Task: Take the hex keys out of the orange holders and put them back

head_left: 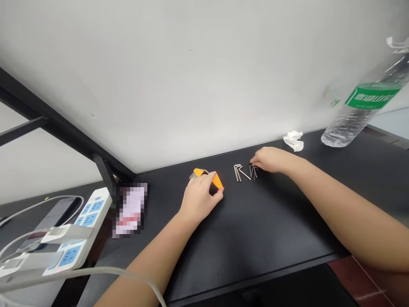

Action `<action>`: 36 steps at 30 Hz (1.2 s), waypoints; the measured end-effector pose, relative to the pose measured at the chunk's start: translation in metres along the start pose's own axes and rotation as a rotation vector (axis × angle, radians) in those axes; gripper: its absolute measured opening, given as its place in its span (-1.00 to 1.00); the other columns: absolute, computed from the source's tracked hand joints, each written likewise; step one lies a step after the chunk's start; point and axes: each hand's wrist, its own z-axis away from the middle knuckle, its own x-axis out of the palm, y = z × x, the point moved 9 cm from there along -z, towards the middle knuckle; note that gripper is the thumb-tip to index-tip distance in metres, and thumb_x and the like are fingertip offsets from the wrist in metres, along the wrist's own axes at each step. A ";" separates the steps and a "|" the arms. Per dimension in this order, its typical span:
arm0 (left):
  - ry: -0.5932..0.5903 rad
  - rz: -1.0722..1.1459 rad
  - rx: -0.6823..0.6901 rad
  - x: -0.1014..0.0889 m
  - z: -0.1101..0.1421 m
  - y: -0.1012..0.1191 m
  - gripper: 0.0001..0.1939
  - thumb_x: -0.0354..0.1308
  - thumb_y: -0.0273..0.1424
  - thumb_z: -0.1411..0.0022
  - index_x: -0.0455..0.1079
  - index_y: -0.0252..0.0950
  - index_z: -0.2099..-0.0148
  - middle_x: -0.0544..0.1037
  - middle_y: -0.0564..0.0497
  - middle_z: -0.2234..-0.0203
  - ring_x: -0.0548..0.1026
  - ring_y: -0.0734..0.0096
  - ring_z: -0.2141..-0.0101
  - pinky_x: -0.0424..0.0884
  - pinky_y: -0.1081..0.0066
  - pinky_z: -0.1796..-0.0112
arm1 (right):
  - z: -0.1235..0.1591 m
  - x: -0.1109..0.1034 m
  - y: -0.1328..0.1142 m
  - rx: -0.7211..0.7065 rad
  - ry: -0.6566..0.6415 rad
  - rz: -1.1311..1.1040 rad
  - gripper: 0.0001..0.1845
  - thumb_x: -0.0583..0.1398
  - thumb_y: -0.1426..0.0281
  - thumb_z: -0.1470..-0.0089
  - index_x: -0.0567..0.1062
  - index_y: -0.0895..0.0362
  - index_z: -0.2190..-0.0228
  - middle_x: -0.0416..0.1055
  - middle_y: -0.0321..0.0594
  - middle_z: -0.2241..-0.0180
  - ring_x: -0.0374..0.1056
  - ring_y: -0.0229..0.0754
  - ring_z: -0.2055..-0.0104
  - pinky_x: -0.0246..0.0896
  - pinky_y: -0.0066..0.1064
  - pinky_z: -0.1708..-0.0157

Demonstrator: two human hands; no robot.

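My left hand (200, 194) is closed around an orange hex key holder (217, 181), its thumb along the near side. Several thin metal keys (192, 175) show at the holder's left end. To the right, loose L-shaped hex keys (238, 172) lie on the black tabletop (255, 230). At the smaller hex keys (253, 172) my right hand (270, 159) has its fingertips pinched together on the short end of one. The fingers partly cover that key's end.
A crumpled white tissue (294, 140) and a large plastic water bottle (367, 98) stand along the white wall. On the left are a blurred paper (131, 211), a power strip (92, 221) with chargers, loose cables (108, 270) and a black metal frame (64, 128).
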 end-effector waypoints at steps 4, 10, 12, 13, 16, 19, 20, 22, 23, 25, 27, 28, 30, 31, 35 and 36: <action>-0.011 -0.004 -0.012 0.001 0.000 -0.001 -0.54 0.29 -0.31 -0.22 0.40 -0.24 -0.15 0.65 -0.09 0.09 0.62 0.08 0.09 0.51 0.12 0.02 | -0.001 -0.003 0.000 -0.045 0.061 -0.050 -0.74 0.17 0.38 -0.20 0.65 0.06 0.42 0.57 -0.13 0.32 0.43 -0.06 0.29 0.17 -0.32 0.25; -0.037 0.002 -0.035 0.004 -0.001 -0.003 -0.54 0.29 -0.31 -0.21 0.41 -0.23 -0.15 0.66 -0.08 0.11 0.62 0.10 0.11 0.51 0.14 0.04 | -0.006 -0.003 0.003 -0.003 0.170 -0.156 -0.66 0.12 0.25 -0.29 0.65 0.14 0.26 0.58 -0.12 0.20 0.45 -0.07 0.18 0.23 -0.33 0.16; -0.036 0.002 -0.034 0.004 -0.001 -0.003 -0.54 0.29 -0.31 -0.21 0.41 -0.22 -0.15 0.66 -0.07 0.11 0.63 0.10 0.12 0.52 0.15 0.06 | -0.009 0.001 0.002 -0.011 0.186 -0.149 -0.68 0.14 0.26 -0.29 0.66 0.14 0.26 0.59 -0.13 0.21 0.45 -0.08 0.19 0.23 -0.34 0.16; -0.029 0.001 -0.030 0.003 -0.001 -0.003 -0.54 0.29 -0.31 -0.21 0.40 -0.22 -0.16 0.66 -0.07 0.11 0.62 0.10 0.12 0.52 0.15 0.06 | -0.010 0.003 0.001 -0.024 0.191 -0.140 -0.69 0.14 0.27 -0.29 0.66 0.13 0.26 0.59 -0.13 0.21 0.45 -0.09 0.19 0.23 -0.34 0.16; -0.013 0.004 -0.022 0.002 0.000 -0.003 -0.54 0.29 -0.31 -0.21 0.41 -0.22 -0.15 0.66 -0.08 0.11 0.62 0.10 0.11 0.53 0.14 0.06 | -0.013 0.010 -0.001 -0.060 0.203 -0.115 -0.69 0.14 0.27 -0.29 0.67 0.11 0.24 0.58 -0.14 0.20 0.45 -0.10 0.19 0.22 -0.35 0.15; -0.018 0.007 -0.029 0.003 0.000 -0.003 -0.53 0.30 -0.31 -0.21 0.41 -0.23 -0.16 0.66 -0.08 0.11 0.62 0.09 0.11 0.52 0.13 0.04 | -0.014 0.013 0.001 -0.059 0.218 -0.121 -0.69 0.14 0.26 -0.30 0.68 0.10 0.23 0.58 -0.15 0.22 0.45 -0.10 0.20 0.22 -0.36 0.17; -0.022 0.009 -0.030 0.003 0.000 -0.003 -0.53 0.29 -0.31 -0.21 0.40 -0.23 -0.16 0.66 -0.08 0.11 0.62 0.09 0.12 0.52 0.13 0.04 | -0.014 0.013 0.001 -0.053 0.222 -0.128 -0.69 0.14 0.26 -0.30 0.68 0.09 0.23 0.57 -0.16 0.23 0.45 -0.11 0.21 0.22 -0.36 0.17; -0.026 0.011 -0.034 0.003 0.000 -0.004 -0.53 0.28 -0.31 -0.22 0.40 -0.22 -0.16 0.66 -0.07 0.11 0.62 0.10 0.12 0.52 0.13 0.04 | -0.014 0.014 0.000 -0.038 0.221 -0.142 -0.69 0.15 0.25 -0.30 0.69 0.08 0.23 0.57 -0.17 0.25 0.45 -0.12 0.23 0.22 -0.37 0.18; -0.027 0.012 -0.035 0.004 0.000 -0.004 -0.53 0.28 -0.31 -0.22 0.40 -0.21 -0.17 0.66 -0.07 0.11 0.62 0.11 0.12 0.52 0.13 0.05 | -0.014 0.014 -0.001 -0.029 0.218 -0.149 -0.69 0.15 0.25 -0.29 0.69 0.07 0.23 0.57 -0.18 0.26 0.44 -0.12 0.23 0.22 -0.38 0.19; -0.025 0.010 -0.034 0.004 0.000 -0.004 -0.53 0.28 -0.31 -0.22 0.40 -0.20 -0.17 0.66 -0.07 0.10 0.63 0.11 0.13 0.52 0.13 0.06 | -0.014 0.015 -0.002 -0.010 0.216 -0.155 -0.69 0.15 0.25 -0.29 0.69 0.06 0.23 0.56 -0.18 0.27 0.44 -0.13 0.23 0.22 -0.38 0.19; -0.020 0.009 -0.031 0.003 0.000 -0.004 -0.53 0.28 -0.31 -0.21 0.39 -0.19 -0.17 0.66 -0.07 0.10 0.63 0.11 0.13 0.52 0.13 0.06 | -0.014 0.015 -0.002 0.001 0.216 -0.161 -0.70 0.15 0.26 -0.28 0.69 0.07 0.23 0.56 -0.18 0.26 0.44 -0.13 0.22 0.23 -0.38 0.19; -0.020 0.009 -0.029 0.003 0.000 -0.004 -0.53 0.28 -0.31 -0.21 0.39 -0.19 -0.17 0.66 -0.07 0.10 0.63 0.10 0.13 0.52 0.13 0.06 | -0.013 0.015 -0.002 0.000 0.216 -0.165 -0.71 0.16 0.27 -0.27 0.69 0.07 0.23 0.55 -0.17 0.25 0.44 -0.13 0.22 0.23 -0.38 0.18; -0.024 0.007 -0.031 0.003 0.000 -0.004 -0.53 0.28 -0.30 -0.22 0.40 -0.20 -0.17 0.66 -0.07 0.10 0.62 0.09 0.11 0.52 0.13 0.06 | -0.011 0.015 -0.002 -0.020 0.208 -0.180 -0.71 0.17 0.28 -0.25 0.68 0.08 0.21 0.54 -0.16 0.22 0.44 -0.13 0.21 0.25 -0.37 0.17; -0.026 0.006 -0.034 0.003 0.000 -0.004 -0.53 0.28 -0.29 -0.22 0.40 -0.20 -0.17 0.66 -0.07 0.10 0.62 0.09 0.11 0.52 0.14 0.06 | -0.011 0.015 -0.002 -0.033 0.200 -0.192 -0.71 0.17 0.28 -0.25 0.68 0.08 0.21 0.54 -0.16 0.21 0.44 -0.13 0.21 0.26 -0.36 0.16; -0.015 0.008 -0.026 0.002 0.000 -0.004 -0.53 0.27 -0.30 -0.23 0.40 -0.22 -0.17 0.66 -0.08 0.10 0.62 0.10 0.12 0.54 0.15 0.07 | -0.007 0.015 0.000 -0.101 0.137 -0.249 -0.70 0.16 0.31 -0.23 0.68 0.09 0.16 0.52 -0.13 0.16 0.45 -0.12 0.18 0.29 -0.34 0.11; -0.009 0.010 -0.022 0.001 0.000 -0.004 -0.54 0.27 -0.30 -0.23 0.40 -0.21 -0.17 0.66 -0.07 0.11 0.63 0.11 0.13 0.54 0.15 0.08 | -0.006 0.015 0.001 -0.103 0.120 -0.260 -0.70 0.17 0.32 -0.22 0.68 0.09 0.15 0.51 -0.13 0.15 0.45 -0.12 0.17 0.30 -0.34 0.10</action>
